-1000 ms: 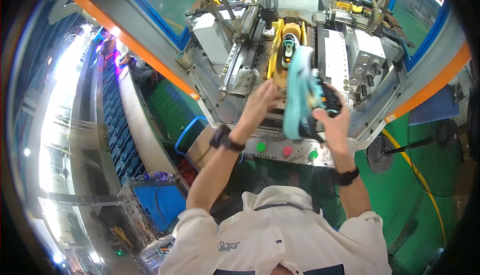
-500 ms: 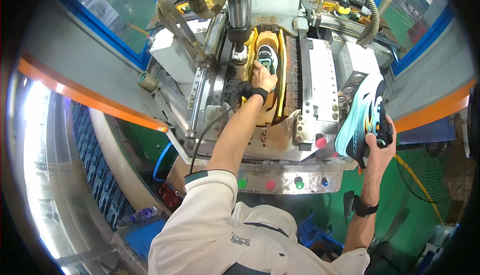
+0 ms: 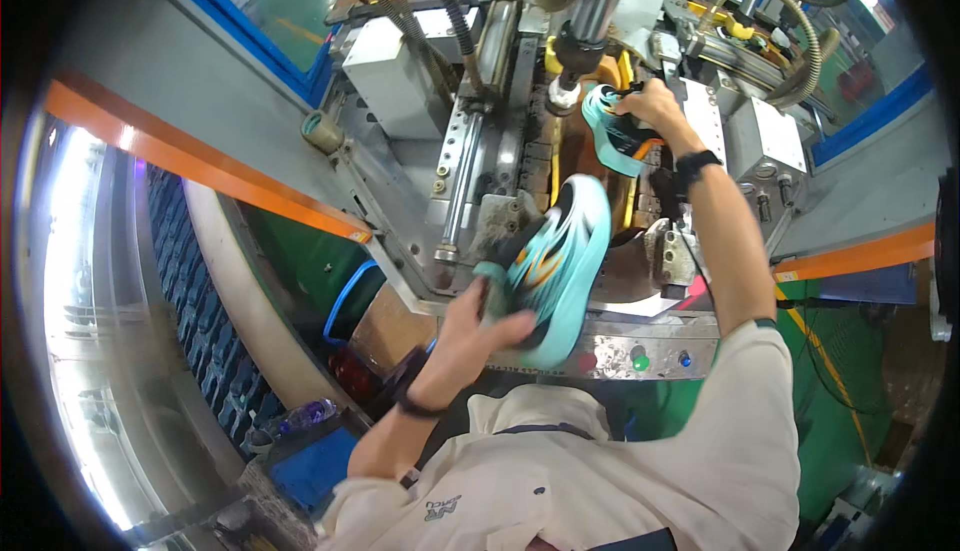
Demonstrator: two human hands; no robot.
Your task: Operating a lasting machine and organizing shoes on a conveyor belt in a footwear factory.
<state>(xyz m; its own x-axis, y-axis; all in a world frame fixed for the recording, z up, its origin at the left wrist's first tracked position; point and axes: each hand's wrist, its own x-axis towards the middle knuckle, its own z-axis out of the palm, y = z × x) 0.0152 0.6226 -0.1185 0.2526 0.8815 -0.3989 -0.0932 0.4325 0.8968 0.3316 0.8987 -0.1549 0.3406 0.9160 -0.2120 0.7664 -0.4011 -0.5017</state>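
Note:
My left hand [image 3: 468, 339] is closed round a running shoe [image 3: 573, 269] with a teal and white sole and a dark upper. It is tilted over the front edge of a pressing machine [image 3: 650, 336], with its sole facing right. Farther off, my right hand [image 3: 655, 111] grips a second shoe [image 3: 612, 133], also teal, black and white, with an orange accent. This one is over the yellow-sided mould bay [image 3: 556, 156] of the machine; I cannot tell whether it touches the bay. My fingers partly cover both shoes.
A metal press cylinder [image 3: 588, 33] hangs just left of the second shoe. White blocks [image 3: 405, 76] and ribbed hoses [image 3: 440, 31] flank the bay. Coloured buttons [image 3: 640, 360] line the front panel. An orange-edged machine frame [image 3: 215, 166] stands at left.
My left hand has come back from the bay toward me and now holds a shoe. My right hand has carried its shoe from the right side to the bay. The view has shifted.

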